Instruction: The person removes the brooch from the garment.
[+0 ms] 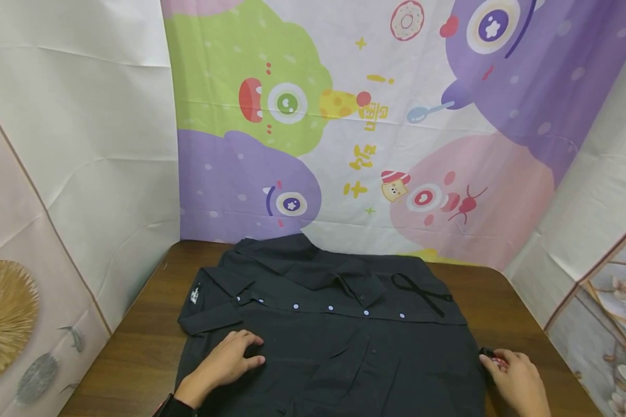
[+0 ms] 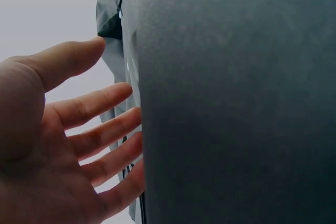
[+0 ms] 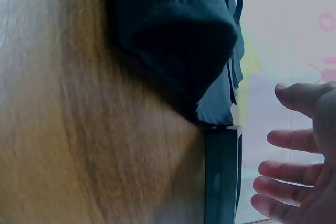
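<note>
A black button-up shirt (image 1: 422,359) with pale buttons lies spread on the table, one short sleeve (image 1: 211,315) folded at its left. A thin black cord (image 1: 422,292) lies in a loop near its upper right. My left hand (image 1: 229,359) is over the shirt's left part; in the left wrist view its fingers (image 2: 107,142) are extended and spread, tips right at the dark cloth. Beyond the shirt's right edge, my right hand (image 1: 519,382) is over a small black item with red and white on it (image 1: 495,360). The right wrist view shows its fingers (image 3: 286,169) loosely extended, apart from a dark box-like thing (image 3: 220,177).
The brown wooden table (image 1: 521,313) has rounded far corners. Behind it hangs a cartoon-printed cloth (image 1: 365,231), reaching down to the table's back edge. White fabric (image 1: 109,191) screens the left side, and a flower-printed panel (image 1: 605,313) stands at the right.
</note>
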### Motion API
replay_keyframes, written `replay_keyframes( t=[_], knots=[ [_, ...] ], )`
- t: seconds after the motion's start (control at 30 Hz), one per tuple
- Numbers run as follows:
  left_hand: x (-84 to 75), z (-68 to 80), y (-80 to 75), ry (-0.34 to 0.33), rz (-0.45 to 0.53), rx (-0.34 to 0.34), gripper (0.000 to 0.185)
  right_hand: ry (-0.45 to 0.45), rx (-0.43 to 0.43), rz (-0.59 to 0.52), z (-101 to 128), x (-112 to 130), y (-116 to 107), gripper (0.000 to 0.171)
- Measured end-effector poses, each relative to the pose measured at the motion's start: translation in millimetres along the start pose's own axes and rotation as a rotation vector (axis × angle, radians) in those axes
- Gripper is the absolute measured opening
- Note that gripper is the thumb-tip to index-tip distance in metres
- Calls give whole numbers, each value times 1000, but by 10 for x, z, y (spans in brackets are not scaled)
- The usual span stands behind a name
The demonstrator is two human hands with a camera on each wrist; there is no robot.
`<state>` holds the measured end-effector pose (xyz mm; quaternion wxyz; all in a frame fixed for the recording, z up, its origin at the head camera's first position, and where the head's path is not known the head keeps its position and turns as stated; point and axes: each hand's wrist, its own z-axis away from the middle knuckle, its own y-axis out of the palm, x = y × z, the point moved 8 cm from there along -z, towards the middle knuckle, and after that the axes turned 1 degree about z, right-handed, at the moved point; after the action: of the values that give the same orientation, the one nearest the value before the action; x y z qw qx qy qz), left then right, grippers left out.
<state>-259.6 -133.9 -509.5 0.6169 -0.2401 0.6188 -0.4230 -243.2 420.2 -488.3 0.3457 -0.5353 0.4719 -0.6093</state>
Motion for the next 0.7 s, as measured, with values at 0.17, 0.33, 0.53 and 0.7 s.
replay_keyframes(
  t=[0.17, 0.33, 0.53, 0.7],
  knots=[
    [-1, 3, 3, 0, 3, -1, 30, -5, 4, -9, -12, 39, 6, 60],
    [-1, 0, 6, 4, 5, 4, 30, -23, -2, -6, -17, 88, 3, 60],
    [6, -8, 19, -1, 2, 12, 30, -18, 0, -7, -11, 104, -1, 64],
    [7, -7, 23, -6, 4, 12, 30, -35, -5, -15, -17, 172, -5, 66]
  ],
)
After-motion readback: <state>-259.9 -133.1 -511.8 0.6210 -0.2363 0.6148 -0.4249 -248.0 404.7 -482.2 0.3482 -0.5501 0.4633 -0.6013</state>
